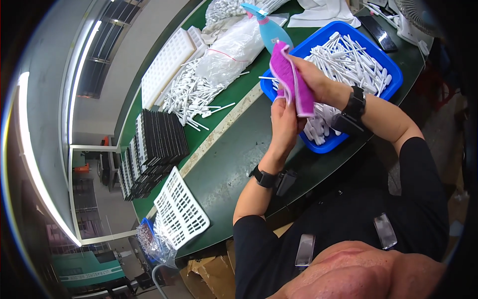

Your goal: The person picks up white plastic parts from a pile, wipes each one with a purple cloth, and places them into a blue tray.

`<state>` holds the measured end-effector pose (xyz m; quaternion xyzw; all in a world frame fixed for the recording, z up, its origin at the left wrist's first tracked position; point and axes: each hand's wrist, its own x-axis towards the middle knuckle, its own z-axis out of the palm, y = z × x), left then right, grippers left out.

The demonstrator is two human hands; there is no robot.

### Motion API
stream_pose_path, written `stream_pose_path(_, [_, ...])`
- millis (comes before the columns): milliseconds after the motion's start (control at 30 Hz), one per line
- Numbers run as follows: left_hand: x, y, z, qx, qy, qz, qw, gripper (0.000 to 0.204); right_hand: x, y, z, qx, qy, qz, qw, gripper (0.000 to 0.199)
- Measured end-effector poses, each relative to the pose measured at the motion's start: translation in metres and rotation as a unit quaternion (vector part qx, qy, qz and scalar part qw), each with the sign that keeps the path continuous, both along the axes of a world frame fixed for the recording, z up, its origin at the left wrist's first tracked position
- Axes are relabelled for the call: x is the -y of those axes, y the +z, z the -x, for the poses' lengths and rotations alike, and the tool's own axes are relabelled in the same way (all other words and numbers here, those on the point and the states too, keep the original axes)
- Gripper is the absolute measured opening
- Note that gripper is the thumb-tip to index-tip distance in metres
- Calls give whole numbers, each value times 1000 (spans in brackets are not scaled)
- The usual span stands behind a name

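Note:
A magenta cloth [294, 82] with a pale edge is stretched between my two hands, over the left side of a blue plastic bin [397, 74]. My left hand [285, 122] is closed on its lower part. My right hand [314, 79] grips it from the right, with the fingers partly behind the fabric. Whether anything is wrapped inside the cloth, I cannot tell. Many white plastic sticks with thicker ends [343, 57] fill the bin below. Just beyond the cloth stands a light blue spray bottle [274, 34] with a pink collar.
Loose white sticks [191, 94] lie on the green table beside a clear plastic bag [231, 55] and a white perforated block [167, 62]. Stacked black trays [159, 142] and a white slotted tray [181, 209] are at the left. A phone [378, 34] lies behind the bin.

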<state>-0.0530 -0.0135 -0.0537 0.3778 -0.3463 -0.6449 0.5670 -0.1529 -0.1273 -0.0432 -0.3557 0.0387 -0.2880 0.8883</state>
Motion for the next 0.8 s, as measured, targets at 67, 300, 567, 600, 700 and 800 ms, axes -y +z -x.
stream_pose_path(67, [10,-9,0,288,171,251,908,26,-23,24,-9,-127,-112,-38,985,34])
stream_pose_path(300, [-5,51,-44,384,294,139,864,26,-19,-1,1,-230,-45,274,933,41])
stream_pose_path(567, [1,46,-88,179,348,152,908,26,-27,6,0,-285,112,296,905,41])
stream_pose_path(600, [0,44,-88,204,314,127,918,26,-25,2,-2,-281,105,323,898,42])
stream_pose_path(700, [-2,39,-79,249,250,76,933,24,-20,0,-1,-260,77,291,918,41])
stream_pose_path(800, [2,33,-54,222,216,94,946,24,-20,1,-3,-251,64,265,929,39])
